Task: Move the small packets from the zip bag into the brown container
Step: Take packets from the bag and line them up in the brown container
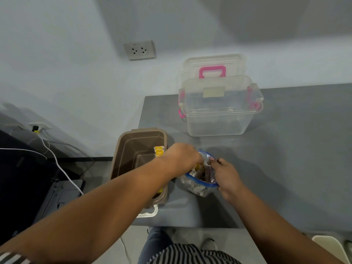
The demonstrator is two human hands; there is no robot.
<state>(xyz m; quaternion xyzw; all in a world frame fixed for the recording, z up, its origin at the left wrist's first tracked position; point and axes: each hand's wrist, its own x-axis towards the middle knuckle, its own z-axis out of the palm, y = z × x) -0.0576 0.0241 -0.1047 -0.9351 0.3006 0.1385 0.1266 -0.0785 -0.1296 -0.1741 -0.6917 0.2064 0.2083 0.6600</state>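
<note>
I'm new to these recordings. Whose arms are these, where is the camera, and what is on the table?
No machine here: a person works with bare hands, filmed by one wide-angle camera on their head, looking down. The left hand reaches into the mouth of a blue-rimmed zip bag; whether it grips anything is hidden. The right hand pinches the bag's rim. The bag, holding small packets, stands on a grey table. Left of it sits the brown container with yellow packets inside. Further back stands an open clear plastic box with pink latches, its lid propped upright behind it.
</note>
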